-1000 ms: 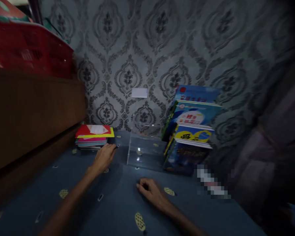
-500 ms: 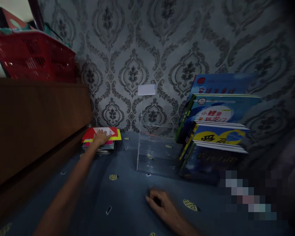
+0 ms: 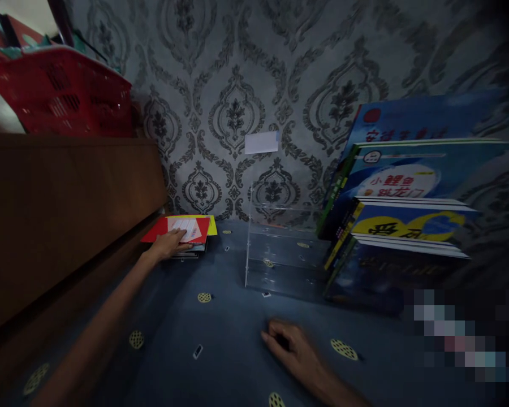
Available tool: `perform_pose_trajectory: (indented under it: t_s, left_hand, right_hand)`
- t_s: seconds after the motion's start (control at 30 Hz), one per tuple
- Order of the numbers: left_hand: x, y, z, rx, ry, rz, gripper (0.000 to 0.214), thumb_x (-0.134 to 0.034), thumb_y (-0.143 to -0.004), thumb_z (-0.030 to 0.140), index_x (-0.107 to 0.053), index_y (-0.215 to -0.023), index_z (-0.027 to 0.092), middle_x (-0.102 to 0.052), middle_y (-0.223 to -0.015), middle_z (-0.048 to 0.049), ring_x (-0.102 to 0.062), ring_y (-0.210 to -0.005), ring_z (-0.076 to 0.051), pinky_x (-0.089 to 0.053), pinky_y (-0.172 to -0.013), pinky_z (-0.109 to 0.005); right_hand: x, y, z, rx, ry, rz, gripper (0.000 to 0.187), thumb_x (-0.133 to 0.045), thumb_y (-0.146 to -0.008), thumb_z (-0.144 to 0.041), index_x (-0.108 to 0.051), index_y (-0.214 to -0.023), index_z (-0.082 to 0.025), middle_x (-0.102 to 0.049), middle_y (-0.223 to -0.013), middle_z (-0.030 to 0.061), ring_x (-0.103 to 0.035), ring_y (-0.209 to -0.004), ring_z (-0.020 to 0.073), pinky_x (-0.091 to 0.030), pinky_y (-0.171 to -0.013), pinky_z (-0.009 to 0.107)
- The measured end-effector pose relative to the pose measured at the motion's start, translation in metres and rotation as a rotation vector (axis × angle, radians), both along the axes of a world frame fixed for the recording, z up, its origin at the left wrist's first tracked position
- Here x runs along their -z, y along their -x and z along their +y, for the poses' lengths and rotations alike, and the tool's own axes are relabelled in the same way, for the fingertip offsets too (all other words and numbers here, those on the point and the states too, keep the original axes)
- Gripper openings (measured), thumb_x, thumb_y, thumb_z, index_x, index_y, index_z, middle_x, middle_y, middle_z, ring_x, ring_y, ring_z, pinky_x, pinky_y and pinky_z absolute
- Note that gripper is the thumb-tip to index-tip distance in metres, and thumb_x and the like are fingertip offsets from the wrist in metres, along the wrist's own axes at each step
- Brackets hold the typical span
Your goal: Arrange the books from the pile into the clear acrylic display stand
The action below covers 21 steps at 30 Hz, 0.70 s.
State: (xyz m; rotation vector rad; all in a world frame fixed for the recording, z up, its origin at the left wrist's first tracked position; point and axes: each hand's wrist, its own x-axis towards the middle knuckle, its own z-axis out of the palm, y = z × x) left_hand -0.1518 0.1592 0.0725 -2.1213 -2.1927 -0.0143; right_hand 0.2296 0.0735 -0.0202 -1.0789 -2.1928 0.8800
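My left hand is at the front edge of a red booklet on top of a low stack at the left. Its fingers lie over the cover, near a pale printed panel, and the thumb appears to be at the front edge. A yellow sheet or booklet sticks out behind and to the right of the red one. My right hand rests on the patterned cloth near the front, fingers curled into a loose ring with nothing seen in them.
A clear acrylic stand stands in the middle, its left tiers see-through. Picture books lean in its right part in stepped rows. A wooden cabinet carrying a red basket borders the left. Patterned wallpaper rises behind.
The red booklet has shifted toward me and turned slightly, showing more yellow behind it. My left hand has moved to its front edge. The right hand keeps its curl while the view shifts.
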Motion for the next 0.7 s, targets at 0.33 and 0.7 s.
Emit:
perform_pose_trajectory:
  t_s: [0.33, 0.7]
  left_hand:
    - [-0.003, -0.02, -0.036, 0.077, -0.139, 0.162, 0.034, -0.034, -0.103, 0.036, -0.055, -0.125, 0.019, -0.065, -0.118, -0.0149, -0.065, -0.108, -0.028, -0.051, -0.082, -0.036]
    - [0.023, -0.033, -0.101, 0.176, -0.229, 0.272, 0.031, -0.037, -0.103, 0.03, -0.052, -0.128, 0.021, -0.061, -0.131, -0.0131, -0.058, -0.122, -0.025, -0.049, -0.097, -0.039]
  right_hand:
    - [-0.003, 0.0, -0.003, -0.007, -0.027, -0.026, 0.039, -0.04, -0.088, -0.047, -0.032, -0.059, -0.023, -0.043, -0.059, -0.0024, -0.042, -0.057, 0.0146, -0.033, -0.056, 0.028]
    - [-0.005, 0.002, -0.001, -0.036, -0.068, -0.028, 0.04, -0.04, -0.089, -0.049, -0.034, -0.059, -0.023, -0.044, -0.058, -0.0019, -0.046, -0.056, 0.0152, -0.035, -0.054, 0.028]
